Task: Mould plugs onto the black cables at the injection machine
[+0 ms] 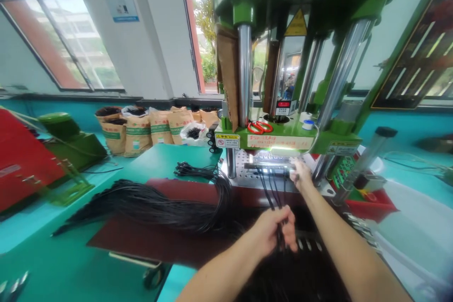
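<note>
My left hand [281,227] is closed round several thin black cables [268,192], in front of the green press. From my fist the cables run up to a long metal bar [255,166] on the perforated metal plate [240,180] of the press. At the bar's right end my right hand [302,174] is closed on it, its fingertips partly hidden. A thick bundle of black cables [155,203] lies on the brown board [120,240] to the left of my hands.
The green press [339,125] with steel columns rises above the plate. Red-handled scissors [260,127] and a solder-like spool [307,125] rest on its ledge. Paper sacks [138,133] stand behind on the left; a red tray [371,207] is at the right.
</note>
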Motion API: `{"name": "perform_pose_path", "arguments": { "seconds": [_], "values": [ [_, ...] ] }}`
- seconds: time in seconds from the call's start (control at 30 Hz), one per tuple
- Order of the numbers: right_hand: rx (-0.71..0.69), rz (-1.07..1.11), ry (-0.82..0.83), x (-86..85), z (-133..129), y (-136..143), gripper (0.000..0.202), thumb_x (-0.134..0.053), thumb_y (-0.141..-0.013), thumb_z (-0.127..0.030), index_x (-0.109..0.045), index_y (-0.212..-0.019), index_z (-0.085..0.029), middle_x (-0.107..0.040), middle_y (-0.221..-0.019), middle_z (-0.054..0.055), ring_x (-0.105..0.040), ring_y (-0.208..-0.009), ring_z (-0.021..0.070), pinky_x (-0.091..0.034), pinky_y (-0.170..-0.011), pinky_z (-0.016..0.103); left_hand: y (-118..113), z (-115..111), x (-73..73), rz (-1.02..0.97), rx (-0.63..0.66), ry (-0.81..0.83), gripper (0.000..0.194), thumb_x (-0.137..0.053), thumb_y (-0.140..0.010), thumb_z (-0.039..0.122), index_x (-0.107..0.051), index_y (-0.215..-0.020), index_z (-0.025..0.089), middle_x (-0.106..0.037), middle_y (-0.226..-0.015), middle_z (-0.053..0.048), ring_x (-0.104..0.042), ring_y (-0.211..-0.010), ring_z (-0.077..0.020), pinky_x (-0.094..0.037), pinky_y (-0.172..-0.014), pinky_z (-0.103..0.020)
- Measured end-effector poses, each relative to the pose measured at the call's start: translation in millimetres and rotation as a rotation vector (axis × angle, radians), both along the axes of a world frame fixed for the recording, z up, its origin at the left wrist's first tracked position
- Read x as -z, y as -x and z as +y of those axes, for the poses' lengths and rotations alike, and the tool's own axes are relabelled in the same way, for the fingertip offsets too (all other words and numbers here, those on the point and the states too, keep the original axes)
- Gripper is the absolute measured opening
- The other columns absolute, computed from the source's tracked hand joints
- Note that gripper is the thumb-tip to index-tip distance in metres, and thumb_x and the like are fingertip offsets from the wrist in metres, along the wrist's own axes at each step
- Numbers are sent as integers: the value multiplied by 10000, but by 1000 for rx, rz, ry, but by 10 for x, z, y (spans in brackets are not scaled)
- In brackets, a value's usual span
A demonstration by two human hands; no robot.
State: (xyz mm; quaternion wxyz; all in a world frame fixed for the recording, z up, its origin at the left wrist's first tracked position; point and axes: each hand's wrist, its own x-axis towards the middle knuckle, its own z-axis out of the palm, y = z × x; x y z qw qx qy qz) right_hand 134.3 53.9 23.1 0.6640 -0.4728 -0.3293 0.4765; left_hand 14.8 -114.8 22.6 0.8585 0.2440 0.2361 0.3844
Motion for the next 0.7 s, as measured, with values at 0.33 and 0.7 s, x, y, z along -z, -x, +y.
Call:
{"name": "perform_pose_path", "arguments": {
  "seconds": [0.33, 0.7],
  "values": [
    [-7, -111, -47, -105, -409, -18, 136, -534, -671, -262, -446, -598, -190, -408, -363, -65, -322, -258, 58, -214, -232, 161, 200, -509, 280, 155, 258, -273, 478, -648, -602, 581, -578, -656, 111, -490, -436, -10, -448, -369, -115, -302, -407, -235],
    [-102, -284, -9, 195, -421, -556, 125, -573, -624, -304, -514, -606, -195, -361, -360, -69, -271, -269, 48, -179, -247, 158, 1960, -73, -677, -184, -964, -309, 231, -431, -882, 301, -459, -696, 168, -401, -479, 66, -457, -439, -57, -432, -576, -207]
  ]
}}
